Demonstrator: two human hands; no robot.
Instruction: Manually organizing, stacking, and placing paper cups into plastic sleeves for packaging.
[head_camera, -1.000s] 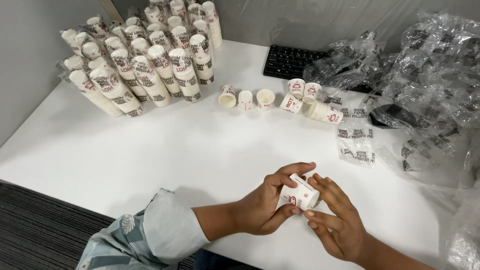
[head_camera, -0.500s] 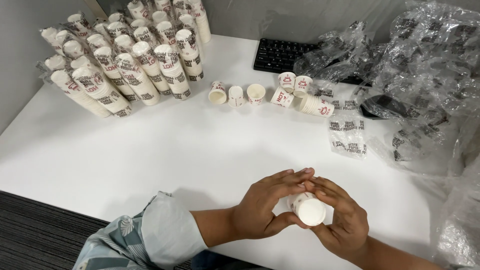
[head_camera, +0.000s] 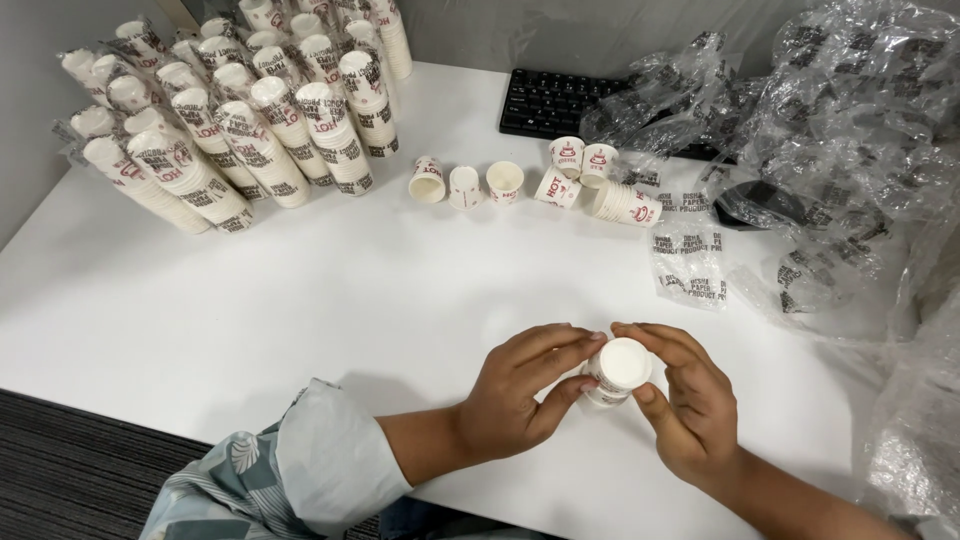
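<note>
On the white surface (head_camera: 300, 300), I see sleeved cup stacks (head_camera: 230, 120) far left and crumpled clear wrappers (head_camera: 850, 150) right. Near the front edge, my left hand (head_camera: 515, 395) and right hand (head_camera: 690, 405) each keep a pinching grip on one paper cup (head_camera: 617, 370) with red print.

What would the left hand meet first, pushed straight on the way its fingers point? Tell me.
The small white paper cup that its fingertips already touch; beyond it, the right hand. Depth beyond is unclear.

White table (head_camera: 300, 300) (cup stacks (head_camera: 250, 130), keyboard (head_camera: 550, 100), wrappers (head_camera: 850, 150))
</note>
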